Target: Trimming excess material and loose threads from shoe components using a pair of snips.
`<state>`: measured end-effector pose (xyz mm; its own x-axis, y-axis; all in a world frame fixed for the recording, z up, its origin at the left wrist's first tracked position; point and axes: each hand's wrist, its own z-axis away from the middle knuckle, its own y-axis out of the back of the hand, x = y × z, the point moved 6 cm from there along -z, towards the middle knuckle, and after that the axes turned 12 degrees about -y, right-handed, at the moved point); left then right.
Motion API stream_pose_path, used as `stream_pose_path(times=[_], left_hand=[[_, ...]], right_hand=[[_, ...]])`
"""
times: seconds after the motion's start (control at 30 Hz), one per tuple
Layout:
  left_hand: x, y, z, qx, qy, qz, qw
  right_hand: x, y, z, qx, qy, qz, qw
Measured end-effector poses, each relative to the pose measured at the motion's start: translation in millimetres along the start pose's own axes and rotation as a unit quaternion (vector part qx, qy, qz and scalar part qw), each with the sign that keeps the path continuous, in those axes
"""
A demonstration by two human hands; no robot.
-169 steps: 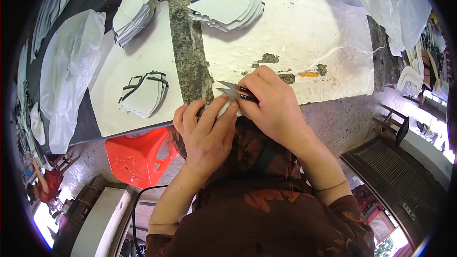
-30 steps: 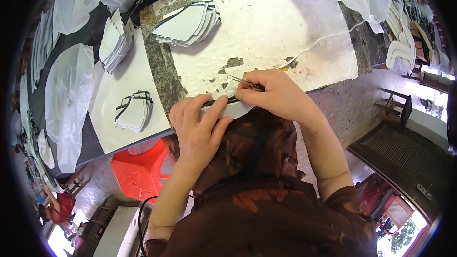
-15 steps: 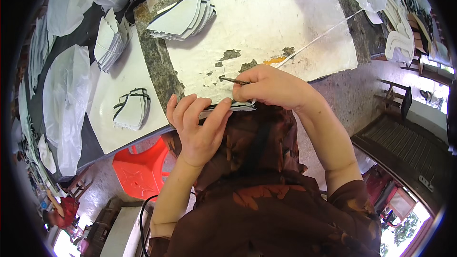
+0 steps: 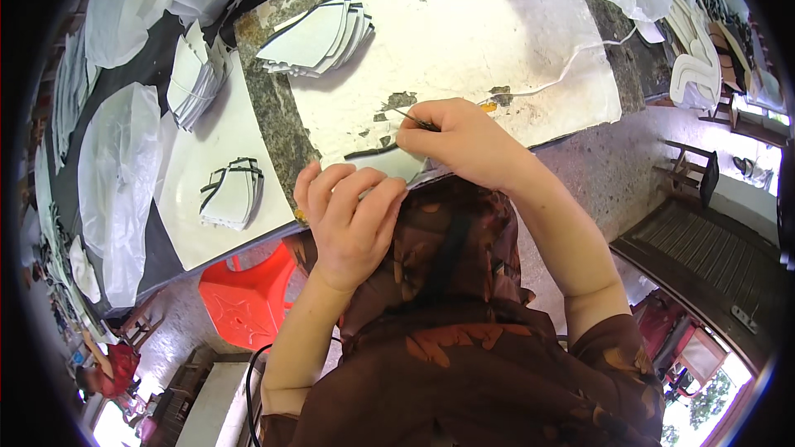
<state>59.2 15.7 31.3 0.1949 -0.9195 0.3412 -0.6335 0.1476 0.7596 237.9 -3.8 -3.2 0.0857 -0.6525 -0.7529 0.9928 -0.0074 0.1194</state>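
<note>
Near the front edge of the worn white board (image 4: 530, 41), my left hand (image 4: 344, 236) grips a white sheet-material piece (image 4: 387, 163) with a dark strip along its far edge. Its thumb and fingers cover the near left part of the piece. My right hand (image 4: 468, 141) is closed at the piece's right end, with a thin dark pointed tool (image 4: 416, 122) sticking out leftward between the fingers. Whether the right fingertips also pinch the piece's edge is hidden. A narrow white strip (image 4: 551, 81) runs loosely from beside my right hand to the board's far right.
A stack of dark-edged white pieces (image 4: 313, 37) lies at the board's far left. Further left are a tied bundle (image 4: 195, 83), a smaller stack (image 4: 232, 194) and clear plastic bags (image 4: 120, 182). A red stool (image 4: 247, 298) stands below the table's left side.
The white piece has tipped so its face shows more. My right hand has risen slightly away from me with the tool. The white strip, straight and taut before, now hangs slack and curved.
</note>
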Motion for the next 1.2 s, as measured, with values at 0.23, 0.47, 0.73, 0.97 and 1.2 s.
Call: stream_pose_path(times=[0.23, 0.47, 0.73, 0.97, 1.2], left_hand=[[-22, -4, -3, -0.162, 0.451, 0.490, 0.728], [-39, -10, 21, -0.107, 0.514, 0.631, 0.571], [-39, -3, 19, -0.001, 0.476, 0.672, 0.567], [-26, -5, 7, -0.027, 0.481, 0.609, 0.630], [-19, -10, 0, -0.034, 0.490, 0.586, 0.645]], right_hand=[[-24, 15, 17, 0.096, 0.149, 0.103, 0.979], [-39, 22, 41, -0.070, 0.309, 0.123, 0.941], [-49, 5, 49, 0.097, 0.184, 0.395, 0.895], [-45, 12, 45, 0.036, 0.208, 0.302, 0.930], [-45, 10, 47, 0.027, 0.221, 0.301, 0.927]])
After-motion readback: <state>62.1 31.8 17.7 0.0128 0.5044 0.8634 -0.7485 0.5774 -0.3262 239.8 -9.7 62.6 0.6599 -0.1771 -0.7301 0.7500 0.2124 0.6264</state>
